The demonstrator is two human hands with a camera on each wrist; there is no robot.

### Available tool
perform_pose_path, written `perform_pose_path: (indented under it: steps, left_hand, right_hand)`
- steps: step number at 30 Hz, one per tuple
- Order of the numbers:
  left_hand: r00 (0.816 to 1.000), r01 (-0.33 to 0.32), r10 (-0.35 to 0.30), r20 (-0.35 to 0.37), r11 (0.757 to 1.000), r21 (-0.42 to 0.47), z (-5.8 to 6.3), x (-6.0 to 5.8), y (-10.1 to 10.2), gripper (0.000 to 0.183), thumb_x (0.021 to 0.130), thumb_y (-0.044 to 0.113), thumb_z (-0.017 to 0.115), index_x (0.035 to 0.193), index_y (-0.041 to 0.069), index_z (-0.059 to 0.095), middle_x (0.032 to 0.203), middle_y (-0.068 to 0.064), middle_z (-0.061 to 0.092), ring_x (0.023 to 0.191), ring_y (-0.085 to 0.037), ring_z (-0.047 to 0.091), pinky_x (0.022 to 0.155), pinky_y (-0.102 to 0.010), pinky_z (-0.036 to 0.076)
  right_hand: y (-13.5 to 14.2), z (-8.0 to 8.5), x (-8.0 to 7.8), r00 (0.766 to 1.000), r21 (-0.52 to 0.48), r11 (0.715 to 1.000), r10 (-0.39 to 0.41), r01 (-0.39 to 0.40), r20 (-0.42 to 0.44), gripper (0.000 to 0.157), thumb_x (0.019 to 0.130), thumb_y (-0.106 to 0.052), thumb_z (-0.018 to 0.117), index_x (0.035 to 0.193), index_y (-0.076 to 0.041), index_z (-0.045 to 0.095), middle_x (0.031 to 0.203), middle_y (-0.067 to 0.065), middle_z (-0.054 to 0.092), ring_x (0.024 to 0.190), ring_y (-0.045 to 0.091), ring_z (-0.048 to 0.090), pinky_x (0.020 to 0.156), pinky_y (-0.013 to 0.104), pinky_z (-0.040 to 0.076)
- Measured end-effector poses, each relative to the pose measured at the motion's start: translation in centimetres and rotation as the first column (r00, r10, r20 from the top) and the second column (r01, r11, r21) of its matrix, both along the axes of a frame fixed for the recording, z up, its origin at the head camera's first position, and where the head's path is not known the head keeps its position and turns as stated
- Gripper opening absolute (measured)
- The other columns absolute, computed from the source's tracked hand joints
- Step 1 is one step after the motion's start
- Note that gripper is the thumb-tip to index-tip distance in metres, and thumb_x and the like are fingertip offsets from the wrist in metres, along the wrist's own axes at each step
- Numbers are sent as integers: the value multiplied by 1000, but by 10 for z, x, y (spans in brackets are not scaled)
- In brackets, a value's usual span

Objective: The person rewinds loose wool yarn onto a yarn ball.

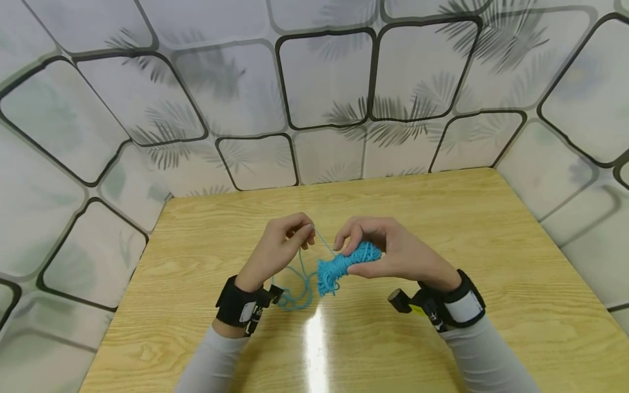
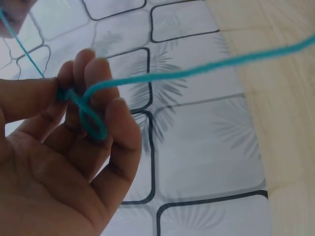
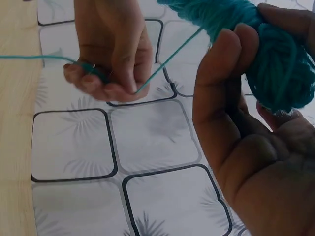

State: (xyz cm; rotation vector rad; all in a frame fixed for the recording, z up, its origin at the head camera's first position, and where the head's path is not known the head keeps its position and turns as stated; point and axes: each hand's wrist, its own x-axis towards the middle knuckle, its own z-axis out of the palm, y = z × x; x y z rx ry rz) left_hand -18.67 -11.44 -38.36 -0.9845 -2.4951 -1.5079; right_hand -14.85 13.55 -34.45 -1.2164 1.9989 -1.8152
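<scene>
A bundle of blue yarn (image 1: 339,267), wrapped tight round its middle with looped ends, is held above the table in my right hand (image 1: 393,248). In the right wrist view its rounded end (image 3: 280,69) sits between the thumb and fingers. My left hand (image 1: 282,243) pinches a strand of the yarn (image 2: 96,123) between thumb and fingertips, with a small loop hanging over the fingers. From that pinch one strand runs taut to the bundle. Another length of loose yarn (image 1: 295,303) hangs in curls to the left of the bundle.
Under both hands is a wood-grain table (image 1: 432,213). Walls covered with a printed sheet of rounded outlines and palm leaves (image 1: 324,76) stand behind it and at both sides. Each wrist carries a black strap with a small camera (image 1: 400,300).
</scene>
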Motion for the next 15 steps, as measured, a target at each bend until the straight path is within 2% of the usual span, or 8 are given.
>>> perform_pose_path:
  steps: [3, 6, 8, 11, 15]
  left_hand:
    - [999, -24, 25, -20, 999, 41, 8, 4, -2, 19, 101, 6, 53, 87, 8, 65, 75, -9, 66, 66, -16, 62, 63, -37, 57]
    - [999, -14, 18, -43, 996, 89, 16, 12, -2, 20, 101, 7, 52, 86, 8, 64, 75, -7, 64, 65, -16, 61, 62, -38, 57]
    - [998, 6, 2, -67, 994, 113, 22, 17, -1, 20, 101, 5, 53, 86, 8, 65, 74, -7, 64, 65, -16, 61, 62, -38, 56]
    - [994, 44, -31, -102, 991, 123, 28, 26, 1, 19, 100, 2, 54, 85, 6, 66, 73, -8, 64, 65, -16, 60, 61, -36, 56]
    - [989, 95, -81, -126, 990, 108, 34, 35, 6, 19, 99, -1, 55, 85, 6, 66, 72, -8, 65, 65, -15, 61, 60, -34, 56]
  right_hand:
    - [-1, -3, -1, 997, 118, 990, -76, 75, 2, 17, 84, 0, 74, 89, -12, 62, 108, 9, 67, 93, 20, 64, 78, 30, 56]
    - [-5, -7, -5, 980, 194, 962, -180, 194, -87, 17, 83, -5, 76, 87, -13, 61, 102, 3, 70, 92, 14, 66, 78, 34, 58]
    - [-7, -11, -8, 954, 212, 935, -252, 284, -166, 18, 82, -6, 77, 87, -13, 62, 99, 2, 71, 86, 11, 67, 72, 35, 58]
    - [-9, -15, -13, 895, 216, 884, -355, 415, -269, 18, 82, -8, 77, 94, -13, 66, 91, 0, 72, 68, 8, 63, 58, 32, 54]
    - [-8, -19, -16, 826, 158, 837, -455, 524, -332, 21, 82, -9, 77, 102, -15, 73, 93, 0, 72, 64, 8, 60, 52, 30, 51]
